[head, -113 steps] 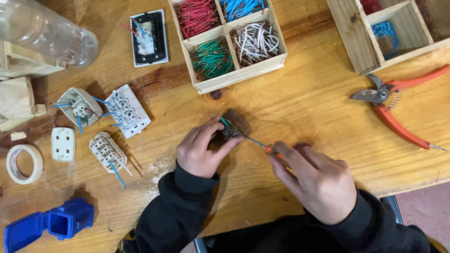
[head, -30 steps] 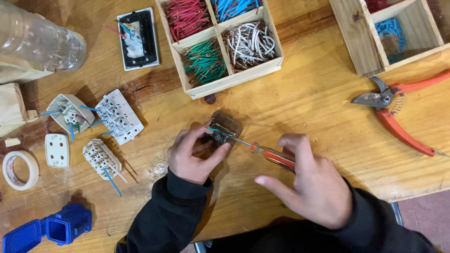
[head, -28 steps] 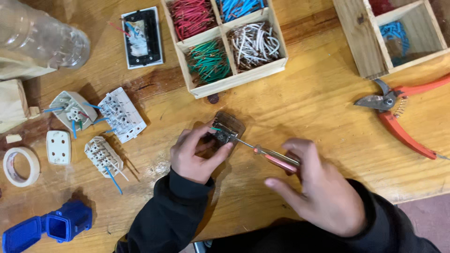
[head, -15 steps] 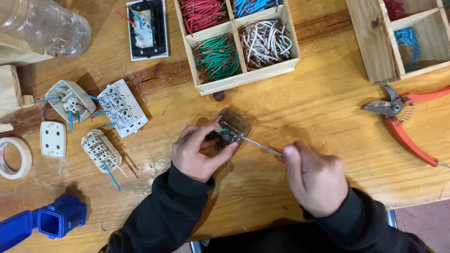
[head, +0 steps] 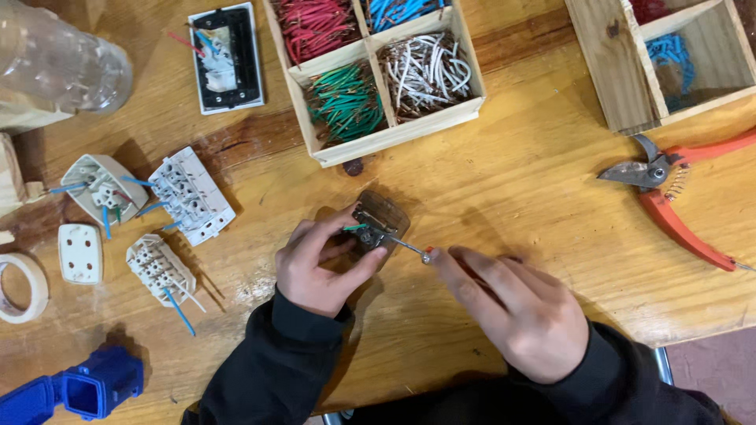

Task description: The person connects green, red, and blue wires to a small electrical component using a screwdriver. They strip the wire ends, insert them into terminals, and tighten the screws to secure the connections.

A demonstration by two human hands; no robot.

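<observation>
No packages, labels, signs, screens apparently in view.

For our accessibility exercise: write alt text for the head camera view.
A left hand steadies a brown socket part on a wooden table while the right hand works a small screwdriver into it; a tray of wire offcuts sits behind.

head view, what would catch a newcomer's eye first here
At the centre of the wooden table, the left hand holds a small brown socket part while the right hand works a screwdriver into it. Above sits a wooden tray of red, blue, green and white wire pieces, and orange-handled pruning shears lie at the right.
</observation>
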